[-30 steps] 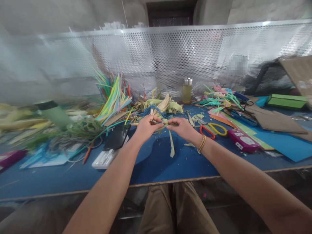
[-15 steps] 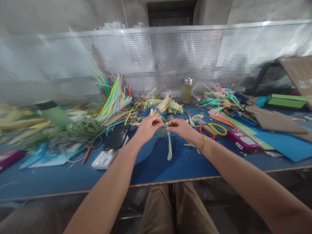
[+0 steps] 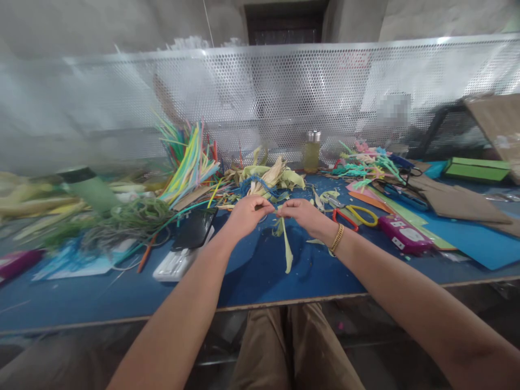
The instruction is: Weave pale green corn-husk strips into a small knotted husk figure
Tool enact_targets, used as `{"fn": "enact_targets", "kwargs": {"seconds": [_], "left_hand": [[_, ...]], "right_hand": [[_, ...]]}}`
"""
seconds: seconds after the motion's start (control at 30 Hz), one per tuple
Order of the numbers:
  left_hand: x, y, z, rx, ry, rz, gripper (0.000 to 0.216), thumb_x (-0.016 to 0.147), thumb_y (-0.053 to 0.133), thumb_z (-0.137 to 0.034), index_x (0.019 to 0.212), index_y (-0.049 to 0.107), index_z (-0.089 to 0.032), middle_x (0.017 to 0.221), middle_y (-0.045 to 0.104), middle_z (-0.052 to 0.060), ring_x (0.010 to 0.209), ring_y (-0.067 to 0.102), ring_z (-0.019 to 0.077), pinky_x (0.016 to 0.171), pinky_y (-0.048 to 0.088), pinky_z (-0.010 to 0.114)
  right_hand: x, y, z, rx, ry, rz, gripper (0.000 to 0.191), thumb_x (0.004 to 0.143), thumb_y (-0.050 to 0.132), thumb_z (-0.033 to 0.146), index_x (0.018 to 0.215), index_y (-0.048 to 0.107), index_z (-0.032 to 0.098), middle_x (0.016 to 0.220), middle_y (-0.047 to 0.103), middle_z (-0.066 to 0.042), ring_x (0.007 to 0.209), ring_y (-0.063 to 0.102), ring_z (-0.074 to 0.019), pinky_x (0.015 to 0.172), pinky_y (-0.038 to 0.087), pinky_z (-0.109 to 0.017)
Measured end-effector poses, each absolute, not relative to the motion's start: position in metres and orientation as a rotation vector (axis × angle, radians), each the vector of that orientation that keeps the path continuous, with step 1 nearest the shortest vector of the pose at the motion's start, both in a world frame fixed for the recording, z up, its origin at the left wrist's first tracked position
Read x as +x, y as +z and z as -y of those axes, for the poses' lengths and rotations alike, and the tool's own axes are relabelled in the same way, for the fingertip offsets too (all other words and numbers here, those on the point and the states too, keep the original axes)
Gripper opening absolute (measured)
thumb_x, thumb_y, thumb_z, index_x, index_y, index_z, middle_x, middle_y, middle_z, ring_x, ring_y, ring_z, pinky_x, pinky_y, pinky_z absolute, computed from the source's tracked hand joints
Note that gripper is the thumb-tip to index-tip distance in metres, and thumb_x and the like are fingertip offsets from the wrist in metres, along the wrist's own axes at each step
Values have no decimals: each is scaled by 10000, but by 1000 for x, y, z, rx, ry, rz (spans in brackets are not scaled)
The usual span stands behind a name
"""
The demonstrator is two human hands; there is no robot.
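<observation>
My left hand (image 3: pixel 251 212) and my right hand (image 3: pixel 299 213) meet fingertip to fingertip above the blue tabletop (image 3: pixel 260 276), each closed in a pinch. Between them they grip a pale green husk strip (image 3: pixel 287 246), whose long end hangs down below my right fingers. A smaller leafy bit dangles beside it. The exact spot where the fingertips press is too small to make out. Just beyond my hands lies a heap of dried and green husks (image 3: pixel 276 174) with blue cord (image 3: pixel 254 184) across it.
Scissors with red and yellow handles (image 3: pixel 361 215) and a purple case (image 3: pixel 404 234) lie right. Colourful pipe cleaners (image 3: pixel 189 162) stand left, behind a black phone (image 3: pixel 195 229). A glass bottle (image 3: pixel 312 153) stands at the back near a perforated metal screen (image 3: pixel 280 97).
The hanging husk strip has swung slightly to the right and reaches a little lower. More of the small leafy bit shows below my fingers. Both hands stay nearly in place.
</observation>
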State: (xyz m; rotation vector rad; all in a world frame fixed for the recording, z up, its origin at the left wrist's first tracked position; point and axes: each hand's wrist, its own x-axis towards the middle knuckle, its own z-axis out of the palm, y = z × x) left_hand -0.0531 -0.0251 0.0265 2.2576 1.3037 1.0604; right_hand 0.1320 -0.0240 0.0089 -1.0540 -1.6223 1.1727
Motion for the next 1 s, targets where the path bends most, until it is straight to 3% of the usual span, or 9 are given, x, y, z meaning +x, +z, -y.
{"fn": "enact_targets", "kwargs": {"seconds": [0.37,0.6,1.0], "left_hand": [[-55,29,25,2267,1022,-1324,189,796,634,-320,684,679,-175,732,660,29,714,574,170,683,409,293],[-59,28,23,2306,1047,-1315,190,797,635,-322,682,680,-178,739,669,27,715,585,169,689,416,297],[-63,29,20,2329,1029,-1357,173,792,641,-327,695,696,-195,745,683,18,726,594,168,692,416,291]], "right_hand": [[134,8,22,-1106,1215,1637,143,651,604,262,524,634,203,596,544,3,622,443,-132,586,339,-263],[135,4,19,-1158,1254,1640,121,655,631,290,575,646,201,506,428,41,522,339,-111,511,250,-265],[134,4,20,-1129,1289,1616,117,662,634,267,583,676,191,574,562,8,552,404,-111,528,284,-257]]}}
